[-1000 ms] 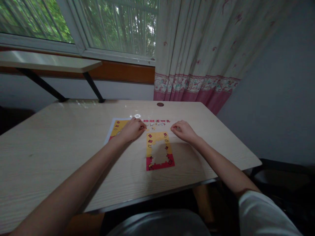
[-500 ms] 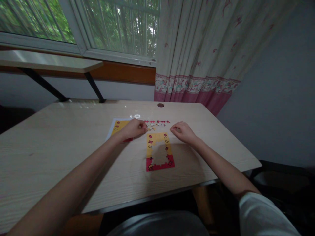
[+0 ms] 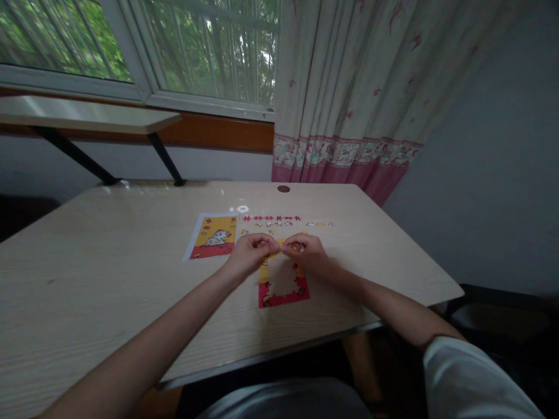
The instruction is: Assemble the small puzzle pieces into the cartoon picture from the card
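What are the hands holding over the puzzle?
The left hand and right hand meet fingertip to fingertip above the puzzle frame, pinching something small between them. It is too small to tell what.
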Demonstrator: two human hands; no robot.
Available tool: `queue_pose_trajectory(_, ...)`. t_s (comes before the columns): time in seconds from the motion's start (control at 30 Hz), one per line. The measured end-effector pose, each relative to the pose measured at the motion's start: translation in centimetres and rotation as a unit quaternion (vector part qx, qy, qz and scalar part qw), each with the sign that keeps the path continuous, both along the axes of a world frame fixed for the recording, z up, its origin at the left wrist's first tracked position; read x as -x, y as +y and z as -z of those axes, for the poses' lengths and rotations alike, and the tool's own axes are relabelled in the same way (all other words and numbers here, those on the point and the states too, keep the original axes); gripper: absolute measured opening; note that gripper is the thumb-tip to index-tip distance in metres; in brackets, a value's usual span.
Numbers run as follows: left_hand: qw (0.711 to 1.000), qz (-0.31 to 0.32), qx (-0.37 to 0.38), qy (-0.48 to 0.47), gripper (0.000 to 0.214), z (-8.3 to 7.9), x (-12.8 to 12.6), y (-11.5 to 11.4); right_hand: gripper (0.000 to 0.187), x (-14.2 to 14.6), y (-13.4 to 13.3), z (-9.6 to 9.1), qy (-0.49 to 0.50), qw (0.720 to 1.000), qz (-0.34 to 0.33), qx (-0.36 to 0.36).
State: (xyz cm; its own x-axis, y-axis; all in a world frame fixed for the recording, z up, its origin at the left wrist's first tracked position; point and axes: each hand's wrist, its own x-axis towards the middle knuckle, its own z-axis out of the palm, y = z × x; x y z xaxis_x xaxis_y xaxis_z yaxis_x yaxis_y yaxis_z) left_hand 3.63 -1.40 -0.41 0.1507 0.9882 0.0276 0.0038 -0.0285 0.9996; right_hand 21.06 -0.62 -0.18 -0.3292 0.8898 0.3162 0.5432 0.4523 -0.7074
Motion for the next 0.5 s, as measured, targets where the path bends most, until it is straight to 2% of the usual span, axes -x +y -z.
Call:
queue_pose_trajectory(0.13, 1.000, 0.000, -0.011, 0.023, 0.015, 0.12, 0.24, 0.01, 0.013, 0.02, 0.07, -0.09, 0.034, 0.999, 0.003, 0.016)
queue_pose_trajectory(0.2, 0.999, 0.005, -0.013, 0.044, 0.016, 0.13, 0.37, 0.02, 0.013, -0.06, 0.03, -0.13, 0.050, 0.998, -0.021, 0.035)
queue_pose_trajectory(0.37, 0.994, 0.036, -0.029, 0.100, 0.016, -0.10, 0.65, -0.22, 0.006, -0.57, -0.06, -0.23, -0.025, 0.992, -0.120, 0.024)
queue_pose_trajectory(0.5, 0.984, 0.062, -0.056, 0.157, 0.013, -0.25, 0.97, -0.62, 0.002, -0.88, -0.01, -0.43, -0.058, 0.990, -0.125, -0.010)
